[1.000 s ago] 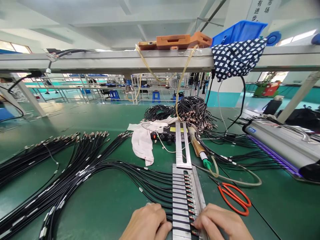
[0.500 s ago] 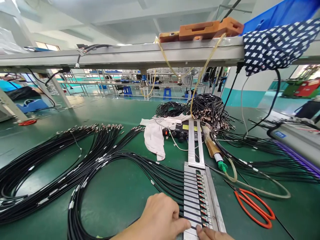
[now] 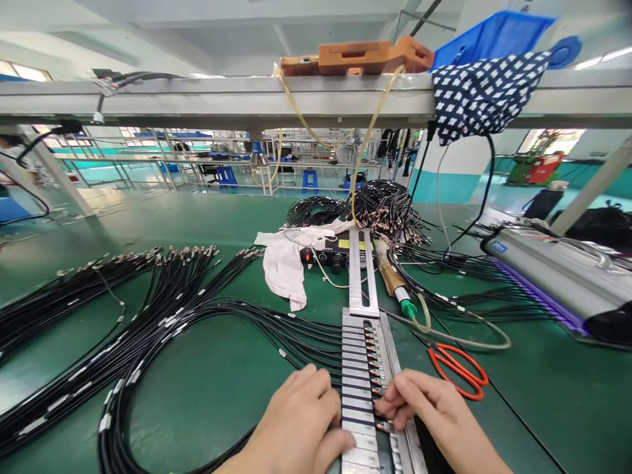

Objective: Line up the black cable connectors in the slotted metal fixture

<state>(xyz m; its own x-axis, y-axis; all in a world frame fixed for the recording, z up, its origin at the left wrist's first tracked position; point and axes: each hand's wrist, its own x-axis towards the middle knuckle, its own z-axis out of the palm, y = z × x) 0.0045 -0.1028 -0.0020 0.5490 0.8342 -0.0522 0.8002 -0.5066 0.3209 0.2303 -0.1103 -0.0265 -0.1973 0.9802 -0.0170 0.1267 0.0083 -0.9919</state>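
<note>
Cables, thin, black and limp (image 3: 296,336), sit in the slotted grey metal fixture (image 3: 356,375) at lower centre. My left hand (image 3: 301,421) presses one flat; my right hand (image 3: 424,411) pinches its stiff metal tip, the best hold.

A long slotted grey metal fixture (image 3: 368,368) lies flat on the green bench. Thin black cables (image 3: 316,345) sit side by side in its slots, their metal tips pointing right.

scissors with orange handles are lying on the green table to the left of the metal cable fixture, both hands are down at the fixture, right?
Not quite. The scissors lie to the right of the metal cable fixture, not the left, as the head view shows. The rest holds: they have orange handles, lie on the green table, and the left hand and right hand are at the fixture.
</note>
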